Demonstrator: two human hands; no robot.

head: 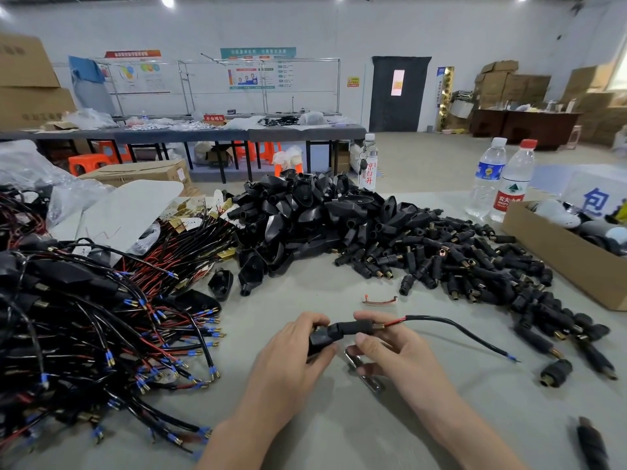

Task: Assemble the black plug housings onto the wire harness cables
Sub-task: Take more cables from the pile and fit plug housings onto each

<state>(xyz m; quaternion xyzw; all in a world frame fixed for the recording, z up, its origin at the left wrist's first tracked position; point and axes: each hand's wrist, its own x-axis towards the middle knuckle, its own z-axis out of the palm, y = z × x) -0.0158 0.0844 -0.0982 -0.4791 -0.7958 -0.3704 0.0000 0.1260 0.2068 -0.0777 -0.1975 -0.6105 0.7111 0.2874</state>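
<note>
My left hand (291, 354) grips the wide end of a black plug housing (336, 334) just above the table's near centre. My right hand (390, 347) pinches the narrow brass-tipped end of the same piece, where a black cable (468, 332) with red inner wire comes out and trails right to a blue-tipped end. A heap of loose black housings (305, 225) lies behind the hands. Small black connectors with brass ends (458, 266) spread to the right. A tangle of wire harness cables (101, 334) with blue terminals fills the left.
A metal clip (363, 374) lies on the table under my right hand, and a copper strip (378, 301) sits just beyond. A cardboard box (570, 256) stands at the right edge. Two water bottles (498, 181) stand at the back right.
</note>
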